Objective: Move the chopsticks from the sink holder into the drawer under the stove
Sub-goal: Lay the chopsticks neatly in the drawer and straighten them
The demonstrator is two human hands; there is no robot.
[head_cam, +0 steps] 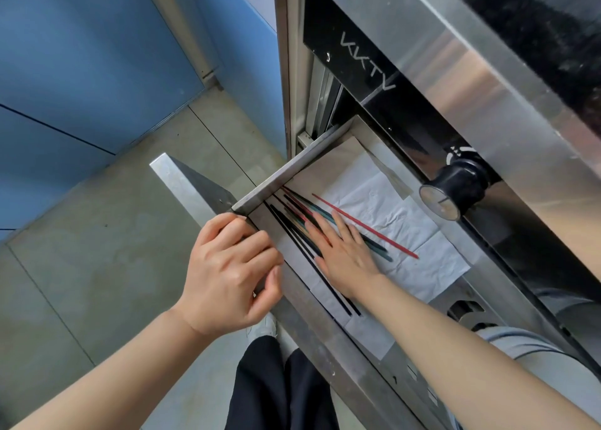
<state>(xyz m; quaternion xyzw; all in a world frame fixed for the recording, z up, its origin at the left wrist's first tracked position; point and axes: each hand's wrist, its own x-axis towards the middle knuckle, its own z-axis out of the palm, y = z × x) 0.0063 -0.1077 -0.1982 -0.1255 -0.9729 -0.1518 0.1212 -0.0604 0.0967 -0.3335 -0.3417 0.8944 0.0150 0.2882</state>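
The steel drawer (270,180) under the stove is pulled out, lined with white paper (383,198). Several chopsticks (328,286) in black, teal and red lie lengthwise along its front side. One red chopstick (367,226) lies apart, further in. My left hand (227,273) curls over the drawer's front panel and grips its top edge. My right hand (344,254) rests flat, fingers spread, on top of the chopstick bundle inside the drawer, covering their middle part.
A black stove knob (455,185) with a round metal face juts out just above the drawer's far side. The stainless stove front (455,71) overhangs the drawer. Grey floor tiles (97,234) and a blue wall (81,55) lie to the left. My legs stand below the drawer front.
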